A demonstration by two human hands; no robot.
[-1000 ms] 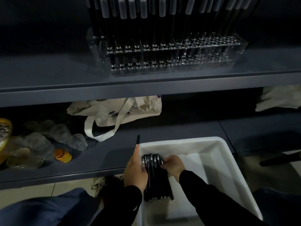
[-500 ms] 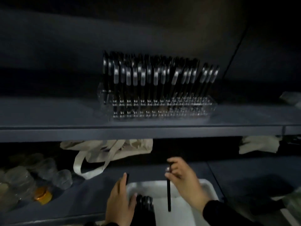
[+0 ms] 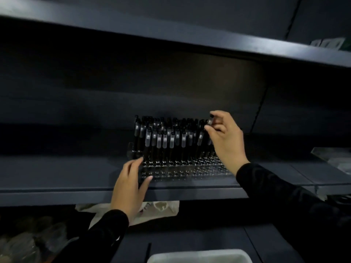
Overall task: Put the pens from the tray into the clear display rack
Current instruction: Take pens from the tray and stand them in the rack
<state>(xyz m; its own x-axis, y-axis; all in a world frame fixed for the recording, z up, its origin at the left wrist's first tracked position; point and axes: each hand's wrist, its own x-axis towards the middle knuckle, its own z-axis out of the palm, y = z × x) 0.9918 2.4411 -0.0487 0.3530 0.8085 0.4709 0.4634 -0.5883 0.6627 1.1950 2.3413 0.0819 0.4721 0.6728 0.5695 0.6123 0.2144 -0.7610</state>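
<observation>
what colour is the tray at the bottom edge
White: the plastic tray shows its pale rim in the head view.

A dark shelf [image 3: 57, 175] carries the clear display rack [image 3: 190, 170] filled with upright pens [image 3: 165, 143].

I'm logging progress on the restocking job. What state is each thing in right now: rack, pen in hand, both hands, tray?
Clear display rack: standing on the shelf, back rows filled with pens, front holes empty.
Pen: upright, held above the rack's right end, not yet seated.
Right hand: pinches the pen's top.
Left hand: fingers straight, touching the rack's left front corner.
White tray: only its rim shows; contents hidden.
</observation>
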